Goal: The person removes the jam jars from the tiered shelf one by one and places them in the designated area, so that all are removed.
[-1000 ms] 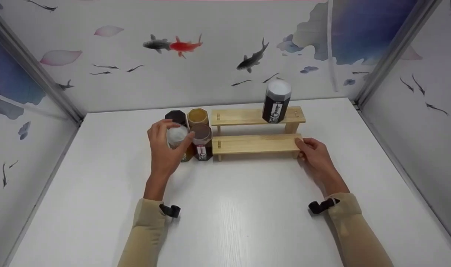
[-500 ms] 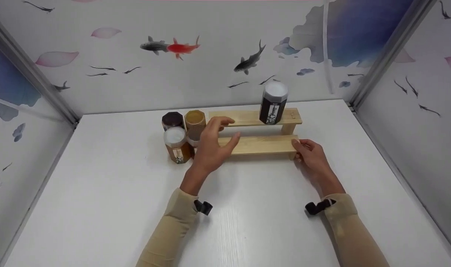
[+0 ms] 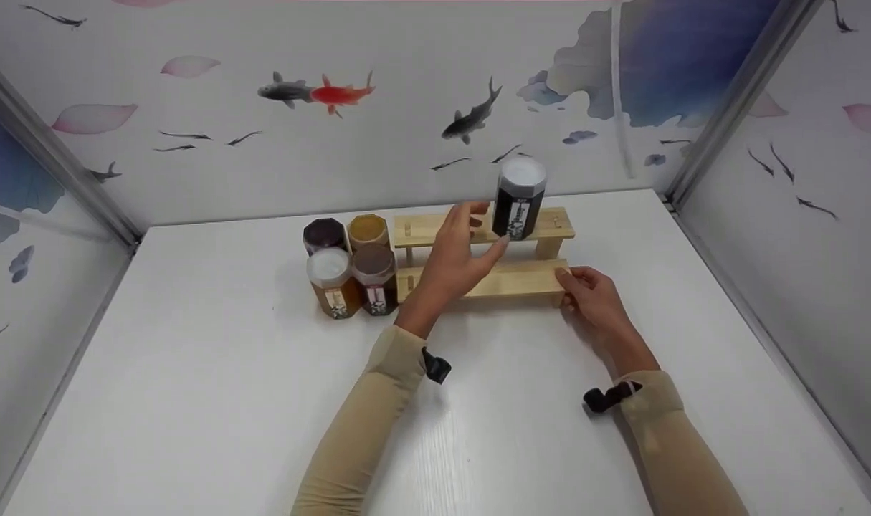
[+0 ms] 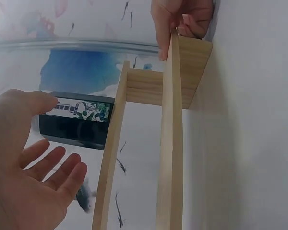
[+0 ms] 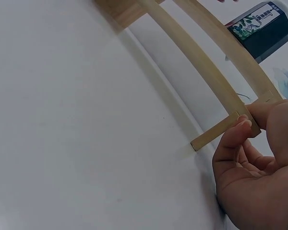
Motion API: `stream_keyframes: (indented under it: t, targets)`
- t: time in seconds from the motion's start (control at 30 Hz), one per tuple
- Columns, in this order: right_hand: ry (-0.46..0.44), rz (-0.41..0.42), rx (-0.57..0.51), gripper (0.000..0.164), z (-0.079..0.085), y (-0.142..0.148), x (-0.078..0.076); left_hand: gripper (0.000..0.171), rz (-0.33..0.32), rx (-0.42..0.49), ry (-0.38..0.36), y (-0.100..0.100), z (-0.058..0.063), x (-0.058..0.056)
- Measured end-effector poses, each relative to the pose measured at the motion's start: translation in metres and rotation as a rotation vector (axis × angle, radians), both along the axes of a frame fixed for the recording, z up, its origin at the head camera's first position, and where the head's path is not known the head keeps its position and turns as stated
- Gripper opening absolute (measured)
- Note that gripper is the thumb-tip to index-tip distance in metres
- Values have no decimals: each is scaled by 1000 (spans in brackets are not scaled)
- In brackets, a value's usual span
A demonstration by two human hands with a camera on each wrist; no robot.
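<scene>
A two-tier wooden rack (image 3: 528,282) stands at the back of the white table. On its upper shelf is a dark octagonal jar (image 3: 520,208) with a white lid and a printed label. My left hand (image 3: 458,256) hovers over the rack just left of this jar, thumb and fingers parted. The left wrist view has the thumb overlapping the jar's label (image 4: 72,109), with nothing in the grasp. At the rack's right end, my right hand (image 3: 594,297) pinches the lower shelf's tip between thumb and fingers, as the right wrist view confirms at the shelf end (image 5: 247,125).
Left of the rack, jars cluster in two rows: a white-lidded amber jar (image 3: 335,287), a brown-topped jar (image 3: 375,279), a yellow-topped jar (image 3: 368,229) and a dark purple-topped jar (image 3: 325,235). Behind the table rises a wall panel (image 3: 213,172) printed with fish.
My left hand has left the white-lidded amber jar and moved right across the rack to beside the dark jar. The right hand keeps its pinch on the shelf end.
</scene>
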State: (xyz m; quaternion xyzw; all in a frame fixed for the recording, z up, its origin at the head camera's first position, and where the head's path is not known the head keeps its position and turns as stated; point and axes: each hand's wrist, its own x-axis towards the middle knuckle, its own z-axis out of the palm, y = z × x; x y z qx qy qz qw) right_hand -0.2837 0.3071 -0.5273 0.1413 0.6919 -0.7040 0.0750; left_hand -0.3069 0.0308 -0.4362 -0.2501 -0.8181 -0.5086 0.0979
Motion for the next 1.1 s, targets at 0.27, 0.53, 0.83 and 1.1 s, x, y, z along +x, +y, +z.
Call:
stream_keyframes:
  t: [0.27,0.53,0.83,1.1]
  targets:
    - [4,6,23,51,-3,-1,-2,91,16,25,-95,26,7,-20]
    - [7,7,3,52,-2,-2,-1,108,57,57,-117,44,9,-27]
    - [10,4,28,49,0,-2,0,88,233,31,7,51,4,-29]
    - [16,13,50,50,0,-1,-1,85,288,7,120,38,-3,-23]
